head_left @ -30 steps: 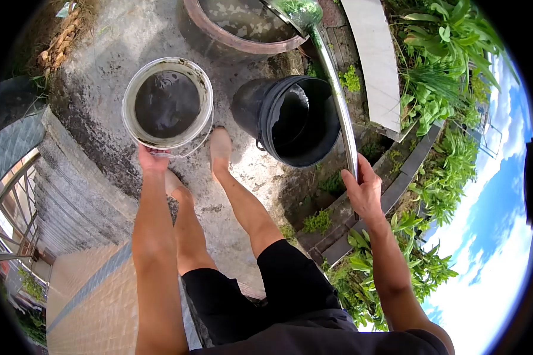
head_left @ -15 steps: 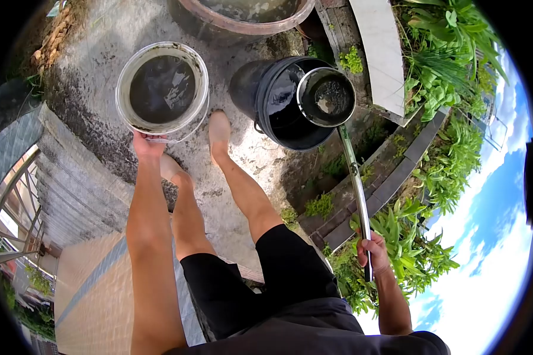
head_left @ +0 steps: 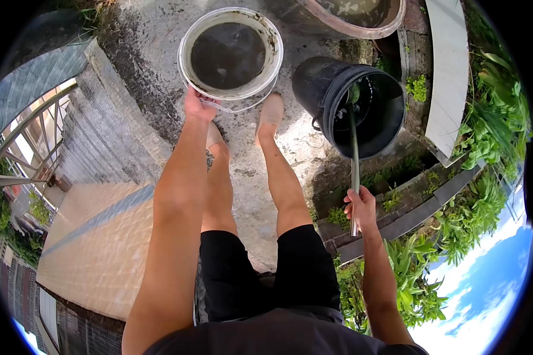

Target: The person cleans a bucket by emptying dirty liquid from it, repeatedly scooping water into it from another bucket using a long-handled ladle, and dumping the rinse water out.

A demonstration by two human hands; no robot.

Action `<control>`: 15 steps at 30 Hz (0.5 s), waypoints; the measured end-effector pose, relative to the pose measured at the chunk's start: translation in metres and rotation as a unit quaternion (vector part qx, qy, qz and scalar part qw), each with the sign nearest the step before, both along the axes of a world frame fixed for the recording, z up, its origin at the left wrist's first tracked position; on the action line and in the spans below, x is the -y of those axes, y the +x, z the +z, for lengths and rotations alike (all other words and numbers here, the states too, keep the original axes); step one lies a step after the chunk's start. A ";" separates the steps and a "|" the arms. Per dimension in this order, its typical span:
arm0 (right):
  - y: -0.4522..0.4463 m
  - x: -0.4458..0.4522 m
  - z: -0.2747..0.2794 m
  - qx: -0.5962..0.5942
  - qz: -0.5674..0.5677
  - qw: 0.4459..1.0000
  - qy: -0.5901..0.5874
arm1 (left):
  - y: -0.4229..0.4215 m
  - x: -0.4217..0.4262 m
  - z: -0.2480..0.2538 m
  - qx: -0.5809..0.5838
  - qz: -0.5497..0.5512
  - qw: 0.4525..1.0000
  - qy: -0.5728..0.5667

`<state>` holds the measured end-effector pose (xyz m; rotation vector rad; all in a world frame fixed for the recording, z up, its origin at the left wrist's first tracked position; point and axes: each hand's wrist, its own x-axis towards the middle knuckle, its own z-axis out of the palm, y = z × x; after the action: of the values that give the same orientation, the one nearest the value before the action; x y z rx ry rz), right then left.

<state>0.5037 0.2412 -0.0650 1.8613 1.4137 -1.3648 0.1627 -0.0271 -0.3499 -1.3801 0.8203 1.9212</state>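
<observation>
My left hand [head_left: 199, 107] is closed on the near lower edge of a white bucket [head_left: 186, 50], beside its wire handle. Murky grey water [head_left: 228, 56] fills much of that bucket. My right hand [head_left: 362, 208] is wrapped round the lower end of a long metal ladle [head_left: 355, 154]. The ladle's bowl is down inside a tall black bucket [head_left: 314, 83], partly hidden in the shade and dark liquid there. The black bucket stands to the right of the white one.
A large clay-coloured basin [head_left: 391, 26] with water is at the top. Stone edging [head_left: 450, 71] and green plants [head_left: 479, 207] border the right side. My feet [head_left: 270, 112] are on stained concrete, with a low wall [head_left: 118, 100] and a railing [head_left: 23, 124] at left.
The ladle's bowl went from above the black bucket's mouth down into it, and my right hand moved with the handle. My view shifted; my left hand stays at the white bucket.
</observation>
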 end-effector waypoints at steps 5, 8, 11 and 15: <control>-0.034 -0.047 -0.020 0.077 0.096 0.989 -0.083 | -0.008 0.007 -0.003 0.000 -0.013 1.000 0.013; -0.044 -0.062 -0.037 0.076 0.633 0.713 0.294 | -0.014 0.007 -0.002 0.001 -0.016 1.000 0.013; -0.158 -0.019 -0.045 -0.135 0.313 0.932 0.124 | -0.012 0.017 -0.014 -0.003 -0.014 1.000 0.014; -0.255 0.007 -0.157 -0.236 -0.022 0.969 -0.070 | -0.024 0.019 -0.002 -0.015 -0.029 0.999 0.028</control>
<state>0.2490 0.2339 -0.2223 1.5457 1.4439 -1.9689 0.1383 -0.0456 -0.3520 -1.2837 0.8074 1.9094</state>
